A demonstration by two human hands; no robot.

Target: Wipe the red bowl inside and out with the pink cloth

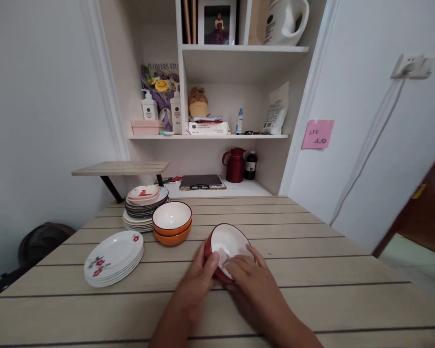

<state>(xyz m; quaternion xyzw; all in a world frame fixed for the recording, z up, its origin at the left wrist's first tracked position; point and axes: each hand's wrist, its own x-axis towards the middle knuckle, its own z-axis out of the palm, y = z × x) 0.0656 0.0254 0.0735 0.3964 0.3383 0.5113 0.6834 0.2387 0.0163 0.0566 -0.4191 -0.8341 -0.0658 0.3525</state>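
Left hand (pixel 202 276): grip on near rim of red bowl (pixel 227 244), thumb over the edge.
Right hand (pixel 252 280): fingers inside bowl on a white cloth (pixel 223 257).
Bowl: tilted toward camera, white inside, on counter (pixel 311 251).
Left of bowl: two stacked orange bowls (pixel 172 223), flowered plates (pixel 113 257), taller plate stack (pixel 145 205).

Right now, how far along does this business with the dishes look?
Already stacked: white flowered plates, two orange bowls and a taller mixed plate pile behind them. In hand: a red bowl, tilted, the left hand at its rim and the right hand reaching inside. No other loose dishes lie on the table, so little seems left.
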